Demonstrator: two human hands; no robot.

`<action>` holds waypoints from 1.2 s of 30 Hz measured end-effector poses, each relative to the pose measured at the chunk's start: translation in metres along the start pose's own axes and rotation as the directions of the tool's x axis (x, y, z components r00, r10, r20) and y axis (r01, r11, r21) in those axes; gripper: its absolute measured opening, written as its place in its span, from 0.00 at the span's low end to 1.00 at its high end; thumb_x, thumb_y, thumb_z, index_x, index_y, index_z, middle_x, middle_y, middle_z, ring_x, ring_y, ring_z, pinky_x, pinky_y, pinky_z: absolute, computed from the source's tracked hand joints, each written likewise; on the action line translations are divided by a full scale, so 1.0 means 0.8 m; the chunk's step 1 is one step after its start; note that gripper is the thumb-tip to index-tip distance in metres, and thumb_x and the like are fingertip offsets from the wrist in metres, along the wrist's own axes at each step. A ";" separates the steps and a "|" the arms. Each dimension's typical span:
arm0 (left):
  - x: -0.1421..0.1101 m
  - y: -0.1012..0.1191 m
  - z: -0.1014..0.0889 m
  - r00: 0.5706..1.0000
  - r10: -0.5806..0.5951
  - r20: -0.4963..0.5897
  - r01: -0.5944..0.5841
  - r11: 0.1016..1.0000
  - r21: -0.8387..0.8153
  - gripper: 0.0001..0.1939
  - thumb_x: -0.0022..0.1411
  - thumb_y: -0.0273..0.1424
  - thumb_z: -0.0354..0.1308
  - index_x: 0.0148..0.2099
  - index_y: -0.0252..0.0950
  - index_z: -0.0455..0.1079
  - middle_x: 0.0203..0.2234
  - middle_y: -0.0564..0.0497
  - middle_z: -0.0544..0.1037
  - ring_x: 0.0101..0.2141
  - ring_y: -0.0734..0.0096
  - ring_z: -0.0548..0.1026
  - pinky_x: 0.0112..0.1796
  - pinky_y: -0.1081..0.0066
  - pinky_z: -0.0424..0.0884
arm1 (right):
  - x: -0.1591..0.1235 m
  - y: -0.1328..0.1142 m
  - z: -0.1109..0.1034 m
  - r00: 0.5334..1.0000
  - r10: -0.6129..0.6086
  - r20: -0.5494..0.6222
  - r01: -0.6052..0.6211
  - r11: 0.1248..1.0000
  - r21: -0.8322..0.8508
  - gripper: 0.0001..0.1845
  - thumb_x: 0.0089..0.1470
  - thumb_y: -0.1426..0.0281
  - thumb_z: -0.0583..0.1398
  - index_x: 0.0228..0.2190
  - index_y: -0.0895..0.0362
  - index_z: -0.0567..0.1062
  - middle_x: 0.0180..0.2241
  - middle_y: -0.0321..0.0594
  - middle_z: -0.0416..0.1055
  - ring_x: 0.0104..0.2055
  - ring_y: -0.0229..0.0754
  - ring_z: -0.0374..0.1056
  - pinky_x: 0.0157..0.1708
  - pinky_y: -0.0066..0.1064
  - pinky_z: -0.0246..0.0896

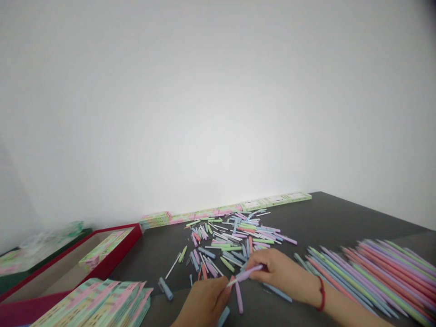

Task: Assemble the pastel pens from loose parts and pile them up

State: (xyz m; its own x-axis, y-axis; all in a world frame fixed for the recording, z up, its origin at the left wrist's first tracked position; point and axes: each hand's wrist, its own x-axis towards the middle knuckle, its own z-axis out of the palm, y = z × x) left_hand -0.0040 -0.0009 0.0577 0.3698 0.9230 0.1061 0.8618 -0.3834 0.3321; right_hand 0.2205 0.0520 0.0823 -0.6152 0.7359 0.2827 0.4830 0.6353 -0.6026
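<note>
Between my hands is a light purple pen barrel (252, 271), gripped by my right hand (272, 271), which wears a red cord on the wrist. A thin white refill (232, 282) runs from the barrel's left end to the pinched thumb and fingers of my left hand (206, 300). Whether the refill sits inside the barrel I cannot tell. Beneath them a purple pen part (239, 299) lies on the dark table (289, 313), and a blue part (223, 316) shows beside my left hand. Beyond is a loose pile of pastel pen parts and white refills (226, 237).
Rows of long pastel pens (384, 277) lie at the right. At front left are stacked printed packets (98, 302), behind them a red open box (126, 247) with packets inside. Flat printed boxes (275, 200) line the wall; a blue cap (165, 289) lies apart.
</note>
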 end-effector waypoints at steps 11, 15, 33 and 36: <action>0.000 -0.003 0.002 0.999 -0.036 -0.029 0.032 0.993 -0.113 0.19 0.68 0.38 0.38 0.27 0.38 0.59 0.21 0.54 0.69 0.24 0.72 0.67 0.25 0.74 0.54 | 0.002 -0.006 -0.003 0.997 0.074 -0.028 -0.065 0.968 0.243 0.05 0.49 0.73 0.57 0.29 0.57 0.74 0.26 0.33 0.68 0.27 0.36 0.61 0.27 0.25 0.52; 0.002 0.004 0.008 0.999 -0.039 -0.036 0.026 0.946 -0.324 0.19 0.67 0.40 0.38 0.28 0.38 0.59 0.21 0.54 0.65 0.25 0.71 0.63 0.26 0.74 0.56 | 0.007 -0.001 0.005 0.988 0.154 -0.007 -0.123 0.811 0.572 0.08 0.50 0.66 0.59 0.31 0.58 0.71 0.22 0.30 0.63 0.22 0.33 0.57 0.24 0.25 0.52; 0.009 0.058 0.046 0.995 -0.033 0.093 0.098 0.282 -0.954 0.20 0.61 0.44 0.45 0.25 0.36 0.64 0.11 0.61 0.59 0.12 0.81 0.53 0.17 0.74 0.47 | -0.013 -0.036 -0.019 0.943 0.166 -0.289 -0.036 0.913 0.407 0.14 0.53 0.56 0.57 0.27 0.55 0.69 0.22 0.33 0.62 0.25 0.38 0.59 0.26 0.28 0.58; 0.009 0.063 0.052 0.998 0.015 0.068 0.064 0.200 -0.978 0.20 0.60 0.46 0.47 0.26 0.36 0.63 0.12 0.60 0.59 0.12 0.81 0.53 0.15 0.75 0.45 | -0.018 -0.037 -0.032 0.929 0.136 -0.345 -0.023 0.949 0.314 0.14 0.55 0.56 0.55 0.29 0.54 0.70 0.22 0.34 0.62 0.26 0.39 0.59 0.26 0.28 0.57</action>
State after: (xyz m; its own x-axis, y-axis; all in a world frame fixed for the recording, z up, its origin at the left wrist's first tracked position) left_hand 0.0564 -0.0152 0.0359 0.4055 0.9129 0.0469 -0.1434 0.0129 0.9896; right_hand 0.2310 0.0290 0.1155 -0.2908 0.8508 0.4376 0.2765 0.5126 -0.8129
